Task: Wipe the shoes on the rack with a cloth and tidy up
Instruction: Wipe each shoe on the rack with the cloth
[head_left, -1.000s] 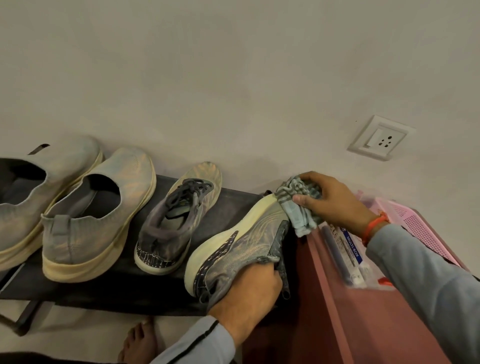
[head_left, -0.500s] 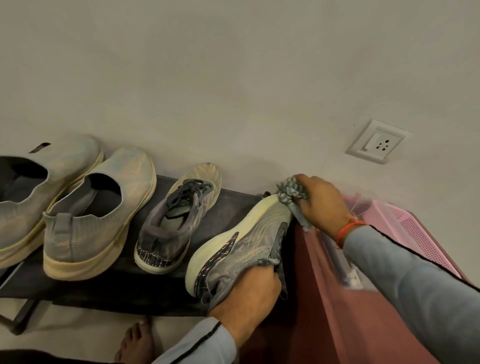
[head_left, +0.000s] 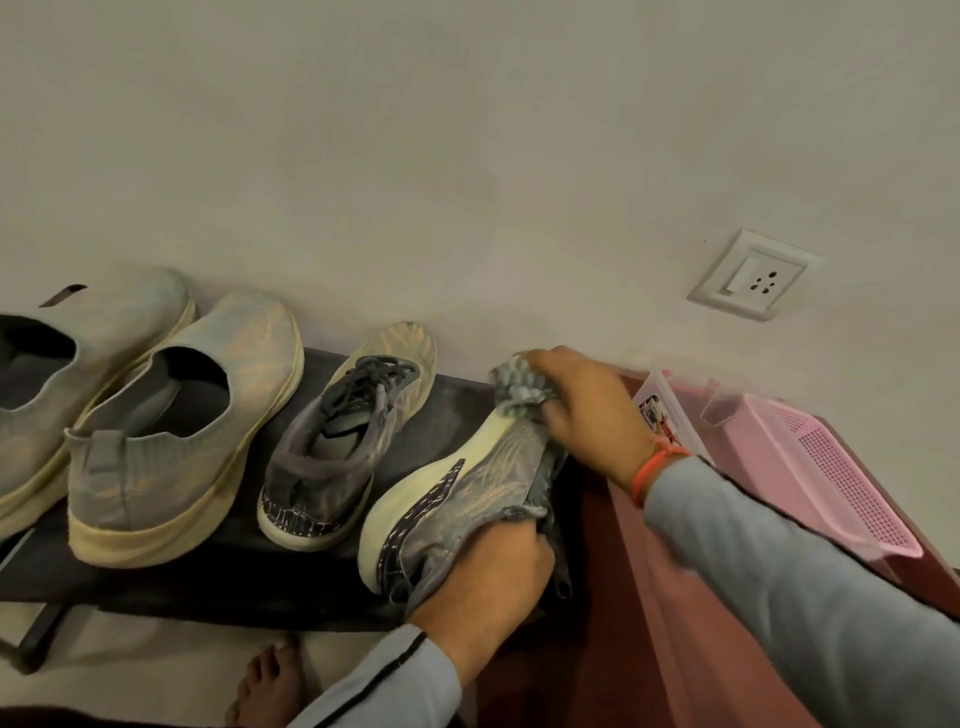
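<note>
Cloth (head_left: 519, 387) slid from sneaker (head_left: 467, 483) side up onto toe, lower centre of frame; right hand (head_left: 587, 415) grip bunching cloth, left hand (head_left: 483, 577) grip clamping heel. Toe wipe underway.

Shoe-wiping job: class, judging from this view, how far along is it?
Done: nothing can be confirmed as clean. In hand: the left hand grips the tilted shoe while the right hand presses the cloth on its toe. Left, by the look of it: the laced shoe, the slip-on pair, and the tidying.
</note>
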